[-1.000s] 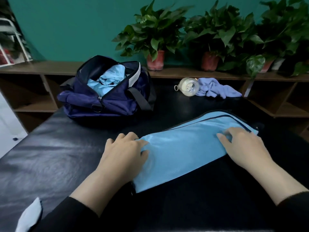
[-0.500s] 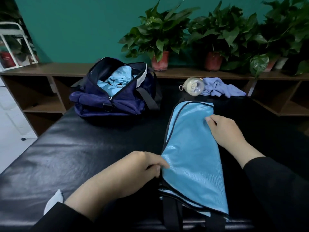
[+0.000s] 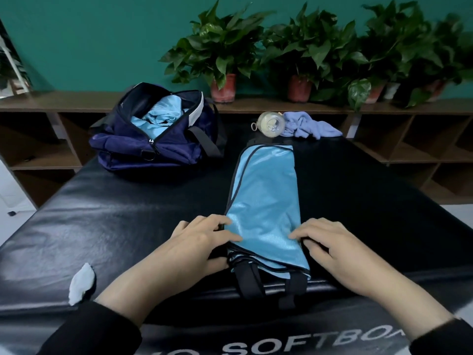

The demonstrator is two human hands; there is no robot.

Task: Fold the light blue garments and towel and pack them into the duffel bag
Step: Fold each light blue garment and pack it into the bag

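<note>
A light blue garment (image 3: 263,203) with black trim lies folded into a long narrow strip on the black padded table (image 3: 115,221), running away from me. My left hand (image 3: 204,242) grips its near left edge, thumb under the fabric. My right hand (image 3: 330,247) grips the near right edge the same way. The navy duffel bag (image 3: 153,139) stands open at the back left with light blue cloth (image 3: 161,114) inside. A lavender towel (image 3: 309,126) lies crumpled at the table's far edge.
A clear bottle (image 3: 271,124) lies on its side next to the towel. A small pale scrap (image 3: 79,283) sits near the table's front left. Wooden shelves (image 3: 51,103) with potted plants (image 3: 222,60) run behind the table against a teal wall.
The garment was turned from lying crosswise to pointing away from me. Both hands slid to its near end, one on each side edge.
</note>
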